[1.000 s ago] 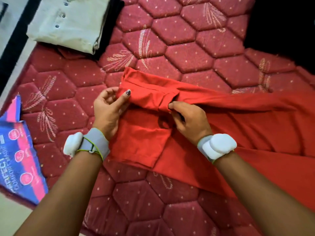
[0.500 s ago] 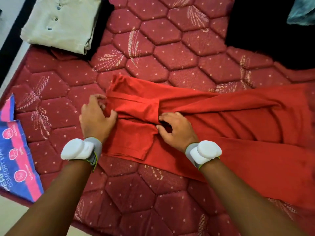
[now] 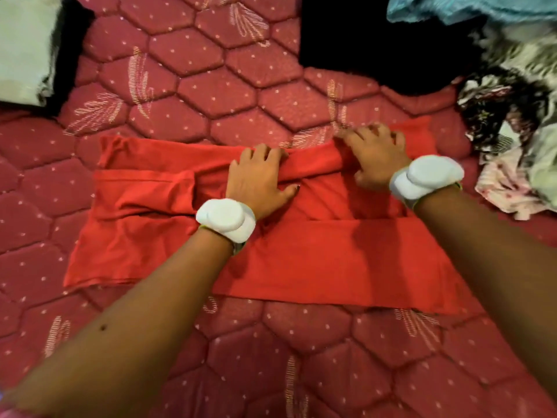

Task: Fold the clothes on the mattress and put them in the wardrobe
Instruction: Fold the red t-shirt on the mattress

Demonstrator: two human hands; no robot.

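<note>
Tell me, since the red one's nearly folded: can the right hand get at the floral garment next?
Probably yes: the floral garment lies just beyond the right hand on the mattress, nothing between them.

The mattress (image 3: 211,70) is quilted cloth, stitched in hexagons, matt with a woven leaf pattern. On it the red garment (image 3: 301,260) is soft, smooth, matt knit. Both wrists carry bands (image 3: 224,218) of smooth white plastic with a slight sheen. At 1 o'clock lies fuzzy blue cloth (image 3: 470,7); at 3 o'clock, thin printed fabric (image 3: 512,116). At 10 o'clock sits pale matt cloth (image 3: 24,46).
</note>
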